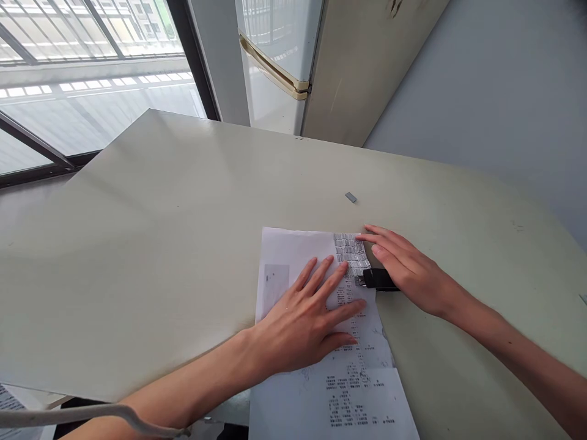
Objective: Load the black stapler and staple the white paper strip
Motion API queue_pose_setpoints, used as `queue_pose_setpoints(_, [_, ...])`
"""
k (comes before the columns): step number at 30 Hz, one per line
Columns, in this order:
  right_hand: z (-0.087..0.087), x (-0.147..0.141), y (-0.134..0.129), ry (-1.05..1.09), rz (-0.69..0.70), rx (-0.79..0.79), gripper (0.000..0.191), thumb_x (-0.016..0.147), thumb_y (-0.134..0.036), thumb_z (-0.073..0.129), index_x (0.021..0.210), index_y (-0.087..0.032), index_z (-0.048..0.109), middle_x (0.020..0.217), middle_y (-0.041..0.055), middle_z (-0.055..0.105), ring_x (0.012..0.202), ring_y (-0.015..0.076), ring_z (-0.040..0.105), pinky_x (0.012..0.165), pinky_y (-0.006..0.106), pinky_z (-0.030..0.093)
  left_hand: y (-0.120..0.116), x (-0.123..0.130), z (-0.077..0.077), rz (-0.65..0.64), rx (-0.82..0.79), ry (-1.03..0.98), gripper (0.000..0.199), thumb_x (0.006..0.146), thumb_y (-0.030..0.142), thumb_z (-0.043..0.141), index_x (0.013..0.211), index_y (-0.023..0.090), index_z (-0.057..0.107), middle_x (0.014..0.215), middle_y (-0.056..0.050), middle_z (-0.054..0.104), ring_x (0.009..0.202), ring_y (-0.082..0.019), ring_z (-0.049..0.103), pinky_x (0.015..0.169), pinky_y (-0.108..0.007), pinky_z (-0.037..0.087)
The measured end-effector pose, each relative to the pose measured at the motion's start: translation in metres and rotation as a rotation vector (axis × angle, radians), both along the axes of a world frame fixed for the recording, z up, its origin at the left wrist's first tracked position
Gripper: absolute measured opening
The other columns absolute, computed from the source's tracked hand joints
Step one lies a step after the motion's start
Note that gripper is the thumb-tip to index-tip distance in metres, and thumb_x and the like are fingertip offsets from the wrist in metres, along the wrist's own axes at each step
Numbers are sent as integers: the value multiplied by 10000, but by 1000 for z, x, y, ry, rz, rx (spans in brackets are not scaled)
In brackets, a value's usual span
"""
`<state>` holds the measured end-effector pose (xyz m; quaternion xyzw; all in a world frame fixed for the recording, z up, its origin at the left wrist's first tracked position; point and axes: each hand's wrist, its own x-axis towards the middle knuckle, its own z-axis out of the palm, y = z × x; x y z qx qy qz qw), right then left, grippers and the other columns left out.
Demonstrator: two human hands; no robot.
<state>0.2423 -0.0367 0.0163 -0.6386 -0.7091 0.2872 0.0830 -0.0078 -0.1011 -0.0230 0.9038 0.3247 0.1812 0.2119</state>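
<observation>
Where behind right hand (pixel 410 266), tool (pixel 380 279) hidden.

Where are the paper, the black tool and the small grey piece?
Paper (pixel 316 397): head view, on its bare lower part.
Black tool (pixel 382 280): head view, on its dark body, right of the metal tip.
Small grey piece (pixel 351 197): head view, on its middle.

We can read nothing: the print (pixel 346 404) on the paper (pixel 279 403) at six o'clock is too small.
</observation>
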Motion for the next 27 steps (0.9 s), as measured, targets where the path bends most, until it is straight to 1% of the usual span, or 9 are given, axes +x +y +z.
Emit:
queue_pose_setpoints(4, [3,-1,-1,-27,5,4,495,1102,-510,291,1456,-420,624,1680,-86,445,1581,326,371,1262,604,386,-1,0,0,8,11,-9,523,1043,462,627,1528,278,561,1791,-87,77,1634,-402,85,1330,-642,168])
queue_pose_setpoints(10, [5,0,0,-56,14,-30,518,1111,-544,245,1492,-438,580,1698,-109,410,1588,294,364,1262,588,396,-1,1,-1,19,35,12,524,1047,459,621,1523,248,566,1780,-139,134,1631,-407,101,1322,-641,187])
queue_pose_setpoints(16, [8,-6,-1,-146,18,12,535,1106,-545,245,1479,-419,607,1670,-93,463,1553,311,428,1226,584,451,-1,2,0,18,41,15,514,1050,469,608,1514,250,573,1777,-143,153,1629,-410,122,1315,-651,211])
queue_pose_setpoints(23, [7,-7,-1,-136,25,55,534,1111,-535,259,1478,-395,621,1653,-61,494,1523,315,474,1209,577,472,-1,1,1,10,42,19,507,1062,470,583,1515,244,565,1767,-167,192,1633,-403,108,1310,-656,213])
queue_pose_setpoints(27, [7,-8,-2,-167,30,51,528,1115,-535,247,1503,-426,588,1654,-84,489,1524,296,475,1203,559,484,-1,2,-1,7,49,23,511,1060,486,581,1508,241,570,1761,-177,214,1630,-412,115,1308,-660,211])
